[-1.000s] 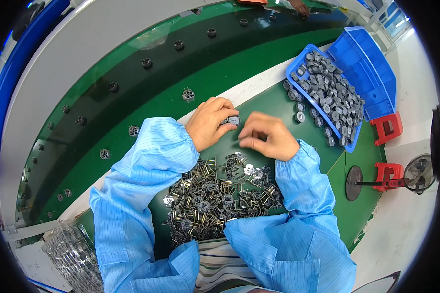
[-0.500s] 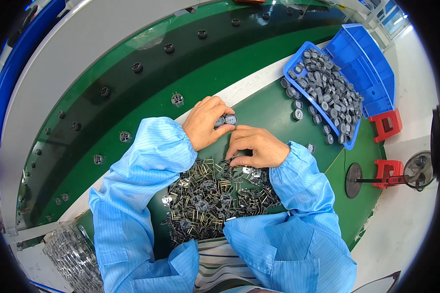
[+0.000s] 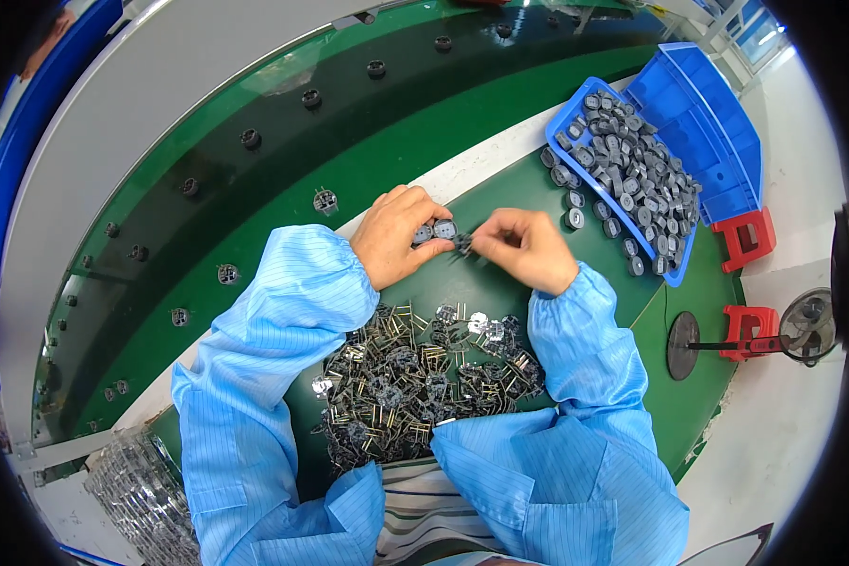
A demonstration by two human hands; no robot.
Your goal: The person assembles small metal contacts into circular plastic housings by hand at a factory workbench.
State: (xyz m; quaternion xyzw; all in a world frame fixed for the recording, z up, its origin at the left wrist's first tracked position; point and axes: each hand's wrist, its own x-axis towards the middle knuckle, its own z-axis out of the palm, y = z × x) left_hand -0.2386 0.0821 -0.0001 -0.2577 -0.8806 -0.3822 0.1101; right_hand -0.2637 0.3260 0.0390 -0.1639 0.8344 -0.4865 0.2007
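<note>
My left hand [image 3: 398, 236] is closed around two grey plastic housings [image 3: 443, 229], held side by side over the green bench by its white edge strip. Just to their right, my right hand [image 3: 528, 247] pinches a small black part with metal pins [image 3: 464, 245], close against the housings; whether they touch I cannot tell. Below both hands, a large pile of black pinned parts [image 3: 387, 382] with brass-coloured prongs and some shiny pieces lies on the bench in front of me.
At the right a tilted blue bin [image 3: 693, 236] is full of grey housings, with several loose ones [image 3: 575, 219] beside it. A green conveyor belt [image 3: 368, 151] carries spaced parts at the left. Stacked clear trays [image 3: 141, 491], red stools [image 3: 745, 238] and a fan [image 3: 807, 325] stand around.
My right hand has lifted from the pile up to the left hand, bringing a pinned part. Parts on the belt have shifted slightly left and down. The left hand has stayed put.
</note>
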